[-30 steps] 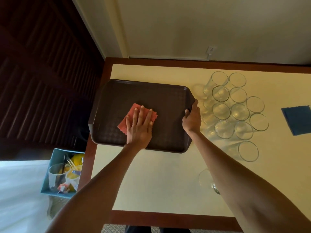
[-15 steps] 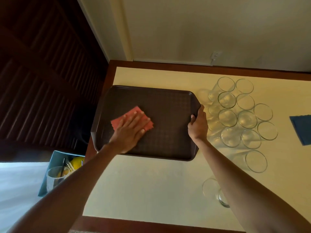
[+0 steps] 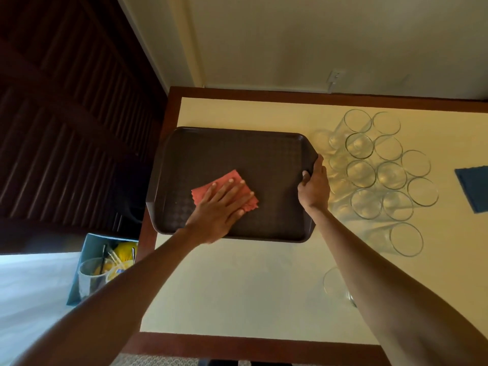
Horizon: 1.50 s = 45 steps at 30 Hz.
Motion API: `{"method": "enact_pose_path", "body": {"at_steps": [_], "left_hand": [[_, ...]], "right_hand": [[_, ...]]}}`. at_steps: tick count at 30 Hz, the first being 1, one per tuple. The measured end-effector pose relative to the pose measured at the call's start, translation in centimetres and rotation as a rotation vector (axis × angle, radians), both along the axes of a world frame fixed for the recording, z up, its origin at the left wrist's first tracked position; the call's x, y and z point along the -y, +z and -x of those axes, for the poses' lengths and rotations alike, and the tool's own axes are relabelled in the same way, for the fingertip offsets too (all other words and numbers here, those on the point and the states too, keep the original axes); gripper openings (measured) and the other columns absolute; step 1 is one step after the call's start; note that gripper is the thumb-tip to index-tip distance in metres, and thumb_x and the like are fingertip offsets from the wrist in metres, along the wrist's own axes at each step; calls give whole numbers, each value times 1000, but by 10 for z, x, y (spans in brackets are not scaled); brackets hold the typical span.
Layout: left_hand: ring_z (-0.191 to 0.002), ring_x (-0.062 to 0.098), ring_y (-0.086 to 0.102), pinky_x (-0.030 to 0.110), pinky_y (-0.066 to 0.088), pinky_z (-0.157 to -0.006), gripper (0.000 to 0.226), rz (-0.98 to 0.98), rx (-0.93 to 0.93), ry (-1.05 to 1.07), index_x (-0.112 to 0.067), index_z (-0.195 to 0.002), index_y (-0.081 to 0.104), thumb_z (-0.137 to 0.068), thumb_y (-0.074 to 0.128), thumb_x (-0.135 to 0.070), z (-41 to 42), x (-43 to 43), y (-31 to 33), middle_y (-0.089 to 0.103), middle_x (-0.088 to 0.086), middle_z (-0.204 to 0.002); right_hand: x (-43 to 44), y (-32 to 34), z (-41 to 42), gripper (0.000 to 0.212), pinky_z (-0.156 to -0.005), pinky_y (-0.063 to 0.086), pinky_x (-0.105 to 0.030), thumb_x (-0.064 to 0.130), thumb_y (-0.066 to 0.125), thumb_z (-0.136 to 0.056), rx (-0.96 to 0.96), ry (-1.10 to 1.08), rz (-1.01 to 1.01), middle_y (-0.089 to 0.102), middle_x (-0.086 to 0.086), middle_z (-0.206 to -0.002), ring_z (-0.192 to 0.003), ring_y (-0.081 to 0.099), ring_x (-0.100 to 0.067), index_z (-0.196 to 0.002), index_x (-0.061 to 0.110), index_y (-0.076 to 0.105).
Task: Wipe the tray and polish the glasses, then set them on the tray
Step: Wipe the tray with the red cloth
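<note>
Left hand [image 3: 219, 210], fingers spread, presses red cloth [image 3: 224, 187] flat on brown tray [image 3: 264, 159]; right hand [image 3: 314, 186] fingers curl round tray's right edge, clear glasses [image 3: 375, 170] just beside on counter [image 3: 237, 286]

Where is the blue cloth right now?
In the head view, the blue cloth lies flat on the table at the frame's right edge, just right of the glasses and apart from them.

dark brown rectangular plastic tray [image 3: 264, 159]: 1 | salmon-red square cloth [image 3: 232, 174]: 1 | dark blue cloth [image 3: 474, 188], 3 o'clock: 1 | clear cylindrical drinking glasses [image 3: 391, 175], tray's 3 o'clock: 11 distinct rims | lone glass [image 3: 335, 286], 5 o'clock: 1 | light blue tub [image 3: 74, 289], 7 o'clock: 1
</note>
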<state>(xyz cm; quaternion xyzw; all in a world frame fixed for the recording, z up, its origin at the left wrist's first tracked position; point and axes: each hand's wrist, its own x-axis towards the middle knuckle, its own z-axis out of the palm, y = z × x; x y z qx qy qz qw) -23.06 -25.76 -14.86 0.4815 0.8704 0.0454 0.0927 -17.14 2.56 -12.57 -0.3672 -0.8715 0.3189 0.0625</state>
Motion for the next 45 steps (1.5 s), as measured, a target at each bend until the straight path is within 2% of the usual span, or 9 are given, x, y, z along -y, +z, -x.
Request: {"method": "enact_pose_path", "body": {"at_steps": [8,12,17,21,30,34,38,41,45], "left_hand": [[-160,34,5,62,7,-124,61,-24,70,414,-28,-166,12,-109,13,-50,4,-101,13,9,6,-174],[-160,33,-2,63,10,-126,64,-3,49,176,-26,-166,10,-106,4,-44,-25,-143,14,3,6,-175],[-158,25,-16,55,-5,-128,56,18,96,-89,-28,-166,14,-112,29,-33,-54,-124,12,-2,-1,-174],[-155,13,-27,43,-26,-122,50,65,266,-296,-34,-164,17,-114,23,-37,-67,-95,17,-7,-13,-170],[-159,15,-17,50,-9,-128,52,58,113,-451,-45,-162,20,-110,12,-49,-26,-100,8,-2,-10,-173],[-158,19,-19,47,-8,-129,59,54,119,-190,-42,-164,5,-107,3,-56,6,-119,14,-9,-8,-173],[-159,22,-17,54,-2,-128,57,45,121,55,-44,-162,-6,-108,3,-57,46,-111,18,-11,-5,-173],[-159,22,-14,54,-1,-129,54,3,94,245,-46,-159,-11,-110,11,-56,53,-66,12,-8,-4,-174],[-159,23,-12,52,-3,-127,58,-11,74,353,-42,-161,-9,-109,11,-56,34,-23,6,-7,-3,-174]], "right_hand": [[-11,3,-1,50,-120,28,-32,17,34,-109,-168,-100,423,38,-4,-159,-146,35,-22,-158,13,26],[-21,0,1,47,-120,29,-33,7,36,-106,-261,-225,644,46,-2,-154,-141,41,-17,-153,14,41],[-24,0,1,47,-110,35,-21,7,40,-106,-269,-252,695,49,2,-149,-131,48,-10,-152,15,41],[-22,0,0,46,-114,34,-24,8,39,-106,-274,-229,658,49,1,-151,-136,47,-15,-152,14,42],[-23,-1,-2,46,-115,39,-30,11,40,-105,-278,-210,650,52,5,-148,-134,50,-12,-150,18,46],[-22,2,-4,46,-109,34,-17,11,40,-106,-271,-196,584,48,3,-151,-137,45,-11,-152,14,42],[-18,0,-4,46,-119,31,-30,11,38,-107,-271,-124,478,46,-1,-154,-142,42,-18,-153,13,41],[-16,4,-5,47,-111,35,-24,11,34,-108,-199,-92,376,46,-5,-154,-141,43,-23,-155,14,35],[-5,9,-3,53,-101,46,-41,7,47,-101,-51,-32,56,52,-18,-138,-126,51,-37,-153,11,35]]}}
